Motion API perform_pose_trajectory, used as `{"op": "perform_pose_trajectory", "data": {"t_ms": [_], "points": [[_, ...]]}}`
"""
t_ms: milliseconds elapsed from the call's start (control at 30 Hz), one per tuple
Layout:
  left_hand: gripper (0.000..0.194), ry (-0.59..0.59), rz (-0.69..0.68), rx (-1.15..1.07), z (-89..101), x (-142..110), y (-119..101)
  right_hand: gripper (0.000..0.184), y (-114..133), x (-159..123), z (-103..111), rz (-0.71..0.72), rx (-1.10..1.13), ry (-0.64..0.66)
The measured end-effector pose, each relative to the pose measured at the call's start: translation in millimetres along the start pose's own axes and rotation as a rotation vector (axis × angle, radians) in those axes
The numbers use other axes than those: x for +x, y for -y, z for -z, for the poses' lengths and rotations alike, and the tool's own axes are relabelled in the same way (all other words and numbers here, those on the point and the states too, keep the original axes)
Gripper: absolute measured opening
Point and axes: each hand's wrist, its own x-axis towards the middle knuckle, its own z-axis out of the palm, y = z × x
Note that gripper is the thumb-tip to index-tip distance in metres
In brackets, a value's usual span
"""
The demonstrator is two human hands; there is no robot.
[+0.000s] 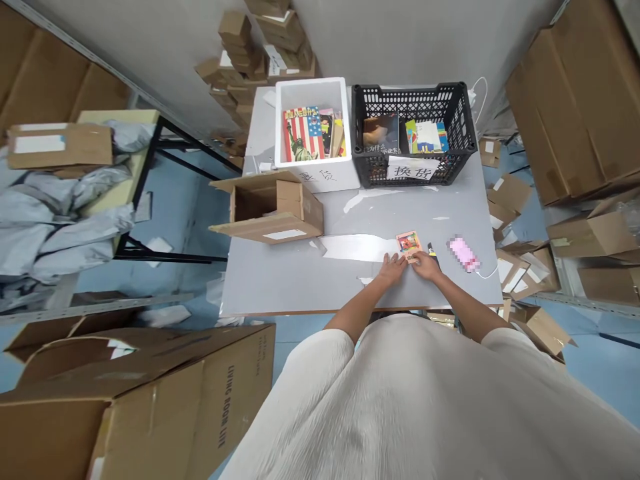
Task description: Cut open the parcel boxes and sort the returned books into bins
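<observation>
We locate the pink-bordered booklet [409, 243] at the near part of the grey table [280, 283], right of centre, with its picture side facing up. We cannot tell whether it lies fully flat or is slightly raised.

We note the left hand [393, 269] at the lower left of the booklet, fingers against its near edge. We note the right hand [427, 265] at the lower right, thumb side on the near corner. The two hands are close together, with the lower part of the booklet between them. We cannot tell whether either one pinches it, since the undersides are hidden.

Just beside the right hand we find a dark tool with a yellow part [433, 252], partly covered by that hand. Farther right we identify a pixelated pink item [464, 253], with a white cable [486, 275] at its near end.

To the left we register an open cardboard box [313, 212], flaps spread. Behind it stands a white box [320, 180] containing books [304, 137]; to the right of this we place a black crate [367, 170], also containing books [381, 133], with a handwritten paper label [413, 169] on its near wall
</observation>
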Motion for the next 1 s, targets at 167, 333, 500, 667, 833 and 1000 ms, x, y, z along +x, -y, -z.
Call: {"op": "perform_pose_trajectory", "data": {"t_ms": [167, 333, 500, 667, 833, 1000], "points": [[0.081, -0.043, 0.048, -0.089, -3.8, -17, 8, 0.047, 13, 16, -18, 0.045, 0.043, 0.036], [0.089, -0.032, 0.088, -0.104, -9.0, -39, 17, 0.050, 29, 32, -30, 0.195, 0.077, 0.120], [0.077, -0.097, 0.080, -0.154, -3.1, -55, 30, 0.045, 38, 33, -35, 0.273, 0.156, 0.108], [0.066, -0.201, 0.115, -0.175, 21.5, -41, 42, 0.046, 27, 6, -40, 0.075, 0.160, -0.099], [0.075, -0.152, 0.164, -0.179, 30.7, -23, 52, 0.045, 23, -14, -47, -0.065, 0.205, -0.091], [0.084, -0.081, 0.126, -0.173, 15.2, -33, 58, 0.041, 33, -13, -57, -0.160, 0.300, -0.058]]}}
